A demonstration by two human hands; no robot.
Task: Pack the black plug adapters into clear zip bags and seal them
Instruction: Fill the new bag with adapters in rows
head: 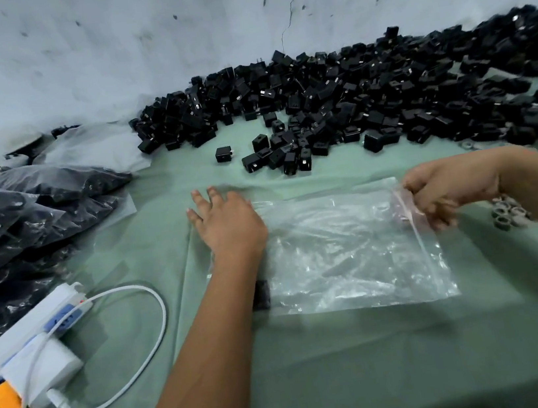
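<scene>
The bag (pixel 346 248) lies flat and empty on the green cloth (pixel 352 365), its zip edge toward 3 o'clock, so filling looks not yet begun. The likely trouble: the thin film could slide or crumple if the right hand (pixel 445 192) tugs the mouth while the far end is only lightly pinned, and the 2 layers may cling so the mouth never opens. A dark block (pixel 262 294) sits by the left forearm at the bag's 9 o'clock edge; I cannot tell whether it is inside or under the film, and it could snag.

The left hand (pixel 229 223) rests palm down on the bag's corner at 10 o'clock, fingers straight and spread, grasping nothing. The right hand, at 2 o'clock, has its fingers curled, pinching the zip edge and lifting it slightly.

The adapters (pixel 367 100) are heaped at 12 to 2 o'clock against the wall, well apart from the bag. Filled bags (pixel 20 218) are stacked at 9 o'clock.
</scene>
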